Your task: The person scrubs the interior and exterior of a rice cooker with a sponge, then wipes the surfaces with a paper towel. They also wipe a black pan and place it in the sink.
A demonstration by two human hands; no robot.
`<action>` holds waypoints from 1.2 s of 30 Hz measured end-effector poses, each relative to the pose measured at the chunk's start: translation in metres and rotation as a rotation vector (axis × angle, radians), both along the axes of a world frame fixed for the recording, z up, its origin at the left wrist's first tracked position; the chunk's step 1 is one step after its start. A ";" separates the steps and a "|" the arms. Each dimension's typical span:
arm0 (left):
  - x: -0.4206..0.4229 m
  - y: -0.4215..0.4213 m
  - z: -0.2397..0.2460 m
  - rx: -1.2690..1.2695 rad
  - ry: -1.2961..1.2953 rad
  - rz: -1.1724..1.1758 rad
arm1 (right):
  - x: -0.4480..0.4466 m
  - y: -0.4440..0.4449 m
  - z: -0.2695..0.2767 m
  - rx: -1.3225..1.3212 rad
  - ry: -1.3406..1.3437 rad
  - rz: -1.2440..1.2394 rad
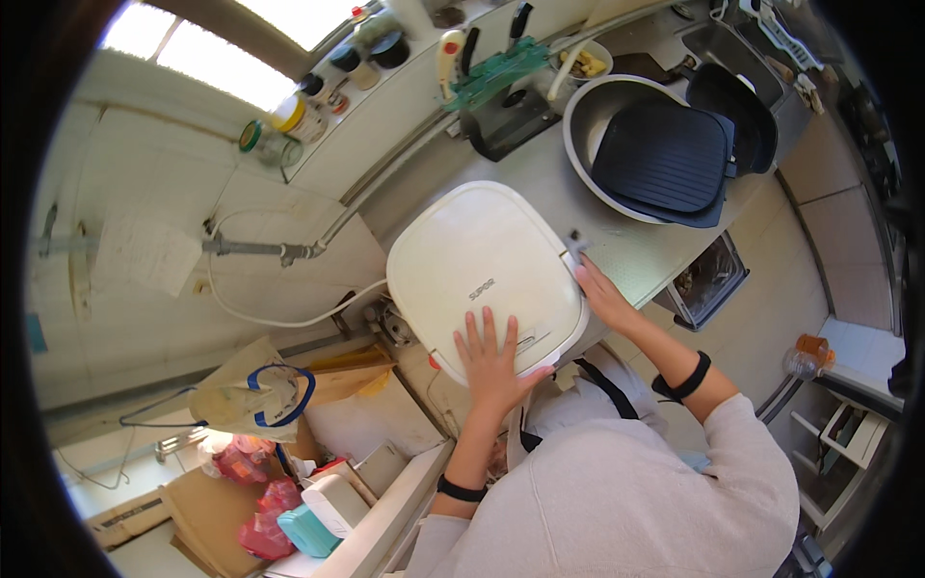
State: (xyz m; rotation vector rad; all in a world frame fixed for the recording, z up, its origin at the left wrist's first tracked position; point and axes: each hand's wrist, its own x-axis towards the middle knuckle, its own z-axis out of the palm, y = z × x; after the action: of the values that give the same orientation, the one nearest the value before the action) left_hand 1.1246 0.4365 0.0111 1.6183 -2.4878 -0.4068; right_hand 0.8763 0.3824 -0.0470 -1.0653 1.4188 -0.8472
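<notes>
A white Supor electric appliance [491,253] with a rounded square lid, closed, rests on the near end of the steel counter [614,253], its white cord running off to the left. Flat on the lid near its front edge lies my left hand [495,361], fingers spread. My right hand [603,292] touches the appliance's right side by a hinge or latch; whether its fingers grip anything is hard to tell. Farther back, a dark ridged grill plate [661,159] lies across a large steel basin [578,144], next to a black pan [733,108].
A green knife holder [498,72] with knives and a bowl of yellow food pieces [589,61] stand by the wall. Jars line the ledge, among them a green-lidded glass jar [271,144]. An open bin [704,282] is below the counter; a cloth bag [253,394] hangs at left.
</notes>
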 end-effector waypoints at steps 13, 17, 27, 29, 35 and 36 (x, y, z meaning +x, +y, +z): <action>-0.005 -0.005 -0.001 0.076 -0.196 -0.051 | -0.007 -0.111 -0.059 -0.130 -0.187 0.332; -0.005 -0.007 0.001 0.087 -0.197 -0.068 | -0.016 -0.056 -0.062 0.015 -0.135 0.312; -0.004 -0.008 0.001 0.110 -0.176 -0.035 | 0.010 -0.142 -0.085 -0.082 -0.364 0.280; -0.008 -0.009 0.005 0.104 -0.168 -0.021 | -0.007 -0.087 -0.080 -0.063 -0.344 0.212; -0.061 -0.040 0.013 0.151 -0.137 -0.169 | -0.020 -0.011 -0.047 -0.076 -0.309 0.093; -0.078 -0.047 0.007 0.155 -0.157 -0.196 | -0.017 -0.018 -0.044 -0.074 -0.296 0.114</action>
State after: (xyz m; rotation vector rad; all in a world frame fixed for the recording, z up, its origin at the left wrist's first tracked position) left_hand 1.0468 0.3893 0.0186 1.5166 -2.8100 -0.5282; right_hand 0.8590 0.3640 -0.0909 -1.0187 1.0768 -0.9373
